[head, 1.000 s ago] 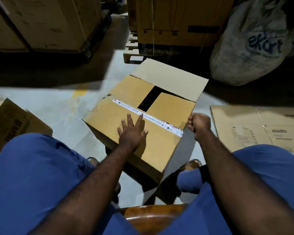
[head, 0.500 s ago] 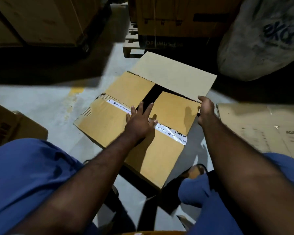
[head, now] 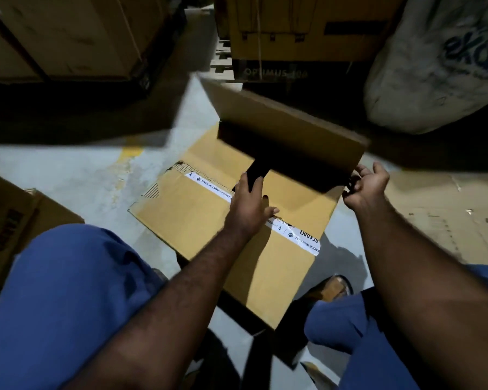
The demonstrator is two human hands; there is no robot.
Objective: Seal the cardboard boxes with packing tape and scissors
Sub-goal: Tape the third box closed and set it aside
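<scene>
Position: cardboard box [head: 197, 218] on the concrete floor [head: 76, 170], between the person's knees in blue trousers [head: 68, 277].

Flaps: near flap [head: 273, 277] lies folded down, with 1 strip of white printed tape [head: 303, 235] along its far edge. 2 inner flaps lie flat beyond it, with a dark gap between them. The far flap [head: 288, 130] stands raised and tilted over the opening, its underside in shadow.

Hands: left hand [head: 250, 205] rests flat on the box top at the tape line, fingers straight, tips over the gap, holding nothing. The right hand [head: 364, 187] grips the far flap's right corner, fingers curled round its edge. A small dark thing shows at that hand; cannot tell what.

Surroundings: flattened cardboard [head: 448, 220] on the floor at right, a white sack [head: 434, 74] beyond it, and another box [head: 12, 220] at left.
</scene>
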